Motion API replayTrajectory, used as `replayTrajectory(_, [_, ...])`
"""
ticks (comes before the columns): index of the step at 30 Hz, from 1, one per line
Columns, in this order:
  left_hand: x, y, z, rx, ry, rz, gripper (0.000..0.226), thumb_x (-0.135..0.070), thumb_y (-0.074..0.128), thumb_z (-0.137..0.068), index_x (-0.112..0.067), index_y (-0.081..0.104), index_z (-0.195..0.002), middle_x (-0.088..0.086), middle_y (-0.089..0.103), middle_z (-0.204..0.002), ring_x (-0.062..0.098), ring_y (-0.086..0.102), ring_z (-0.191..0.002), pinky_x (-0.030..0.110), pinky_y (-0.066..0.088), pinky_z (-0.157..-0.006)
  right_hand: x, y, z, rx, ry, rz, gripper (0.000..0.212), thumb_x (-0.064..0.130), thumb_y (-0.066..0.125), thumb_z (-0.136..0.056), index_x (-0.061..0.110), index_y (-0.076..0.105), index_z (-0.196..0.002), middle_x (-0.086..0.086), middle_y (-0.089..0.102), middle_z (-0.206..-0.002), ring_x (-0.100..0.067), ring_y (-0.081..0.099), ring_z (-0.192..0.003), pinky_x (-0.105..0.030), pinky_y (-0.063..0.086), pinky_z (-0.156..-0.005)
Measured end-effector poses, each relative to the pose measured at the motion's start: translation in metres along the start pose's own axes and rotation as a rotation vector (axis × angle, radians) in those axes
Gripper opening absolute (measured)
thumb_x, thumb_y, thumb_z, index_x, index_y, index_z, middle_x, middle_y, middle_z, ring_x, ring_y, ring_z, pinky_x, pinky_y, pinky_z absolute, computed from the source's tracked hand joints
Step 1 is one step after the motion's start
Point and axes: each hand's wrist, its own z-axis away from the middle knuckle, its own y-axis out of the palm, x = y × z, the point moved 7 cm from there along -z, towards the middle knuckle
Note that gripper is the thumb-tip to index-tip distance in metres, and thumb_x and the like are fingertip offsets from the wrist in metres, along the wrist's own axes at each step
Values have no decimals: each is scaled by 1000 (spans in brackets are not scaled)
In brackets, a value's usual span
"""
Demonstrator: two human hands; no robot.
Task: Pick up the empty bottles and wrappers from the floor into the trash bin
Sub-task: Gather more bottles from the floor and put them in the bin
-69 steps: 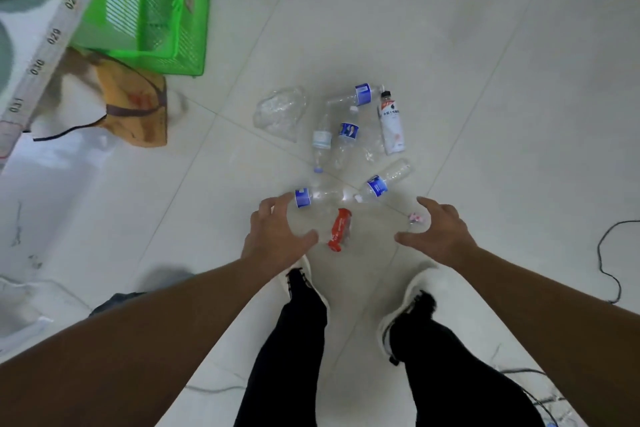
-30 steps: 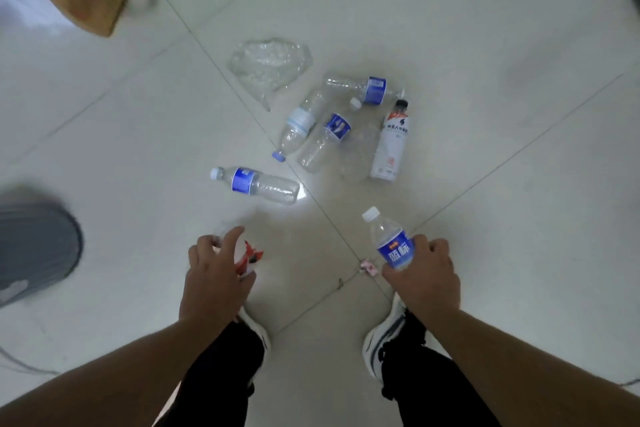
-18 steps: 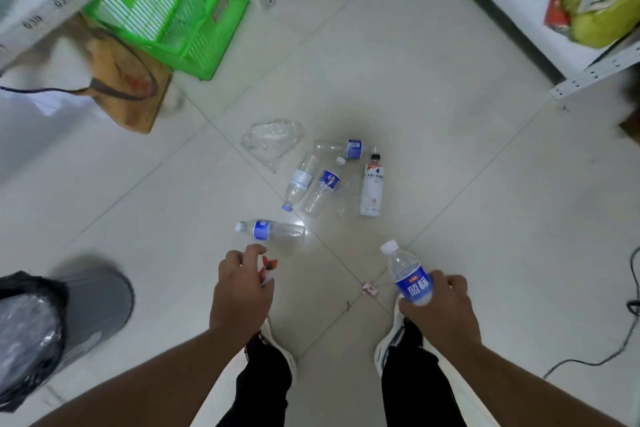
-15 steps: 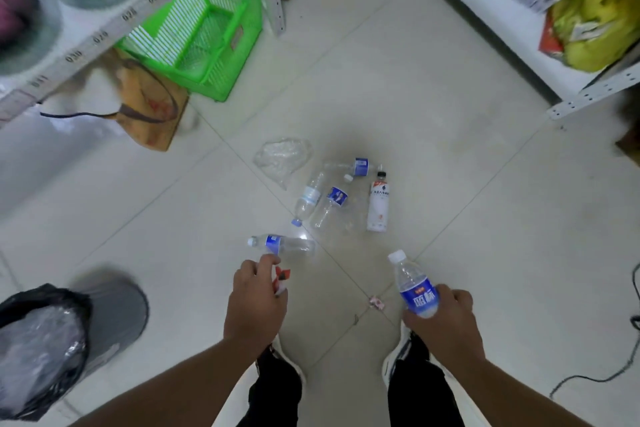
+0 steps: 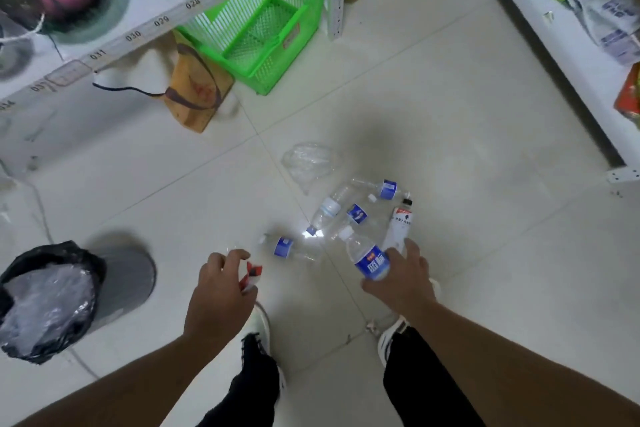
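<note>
two hands full, more bottles on the tiles

the right hand (image 5: 398,282), low and right of centre, has its fingers wrapped round a clear bottle with a blue label (image 5: 367,258), cap pointing up and left. the left hand (image 5: 220,291), just left of centre, is curled round a clear bottle with a red label (image 5: 251,276); only the label end shows past the fingers. on the floor between and above the hands lies one blue-labelled bottle (image 5: 289,248), and above it a loose cluster of clear bottles (image 5: 341,208) with a white bottle (image 5: 398,227) at its right edge. a crumpled clear wrapper (image 5: 308,161) lies just above the cluster. the trash bin (image 5: 128,279), lined with a black bag (image 5: 45,298), stands at the left edge, well apart from the bottles. a green basket (image 5: 263,31) sits under the shelf at upper centre.
</note>
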Motion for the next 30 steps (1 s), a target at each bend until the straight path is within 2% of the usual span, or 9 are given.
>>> replayTrajectory(4, [-1, 30, -35, 14, -51, 2, 61, -15, 73, -76, -35, 54, -131, -4, 48, -110, 27, 56, -99, 40, 55, -71, -9, 20, -46, 74, -65, 140, 82, 63, 81, -68, 35, 51, -139, -2, 12, -173, -34, 19, -155, -50, 47, -110])
replayTrajectory(9, [-14, 107, -151, 39, 96, -98, 72, -20, 76, -74, -32, 54, -142, 6, 50, -117, 34, 59, -101, 41, 57, -71, -40, 97, -128, 92, -6, 109, 83, 64, 79, -66, 32, 53, -138, -2, 10, -173, -37, 20, -155, -51, 45, -112])
replayTrajectory(13, [-22, 189, -286, 117, 284, -265, 86, -30, 74, -77, -40, 40, -155, 14, 43, -139, 39, 62, -104, 44, 58, -76, -64, 171, -218, -8, -41, 68, 75, 57, 84, -68, 27, 58, -132, -9, 7, -173, -42, 26, -152, -50, 39, -116])
replayTrajectory(16, [-24, 249, -366, 189, 321, -329, 99, -30, 76, -81, -49, 24, -162, 14, 22, -163, 35, 60, -100, 48, 61, -79, -82, 220, -264, -78, -15, 149, 72, 58, 84, -68, 27, 64, -130, -15, 11, -174, -42, 15, -159, -51, 27, -125])
replayTrajectory(18, [-19, 284, -394, 266, 313, -354, 87, -28, 69, -86, -54, 25, -156, 14, 21, -162, 34, 60, -92, 51, 63, -75, -88, 239, -277, -176, 36, 106, 69, 53, 86, -64, 30, 68, -127, -17, 17, -172, -45, 19, -156, -57, 29, -123])
replayTrajectory(20, [-13, 300, -403, 268, 278, -349, 60, -27, 59, -89, -47, 39, -142, 15, 36, -142, 42, 66, -91, 55, 61, -77, -89, 244, -280, -276, 48, 113, 63, 46, 86, -62, 28, 69, -120, -17, 33, -161, -47, 37, -141, -58, 41, -111])
replayTrajectory(23, [1, 289, -380, 206, 205, -328, 36, -27, 60, -90, -30, 50, -125, 13, 47, -119, 42, 63, -90, 54, 59, -76, -89, 242, -264, -178, 37, 163, 59, 42, 80, -72, 21, 62, -124, -10, 54, -135, -35, 53, -121, -46, 48, -96])
replayTrajectory(27, [9, 224, -318, 105, 139, -298, 39, -16, 64, -85, -21, 52, -122, 14, 49, -115, 42, 57, -96, 49, 52, -71, -77, 197, -209, -193, 15, 79, 49, 34, 83, -70, 15, 61, -109, -9, 65, -102, -34, 61, -99, -44, 53, -81])
replayTrajectory(30, [8, 166, -265, 108, 79, -281, 42, -15, 66, -83, -23, 53, -123, 11, 50, -115, 40, 58, -98, 48, 52, -72, -61, 151, -154, -197, 5, 79, 54, 38, 87, -69, 17, 60, -110, -6, 64, -100, -29, 59, -95, -42, 53, -80])
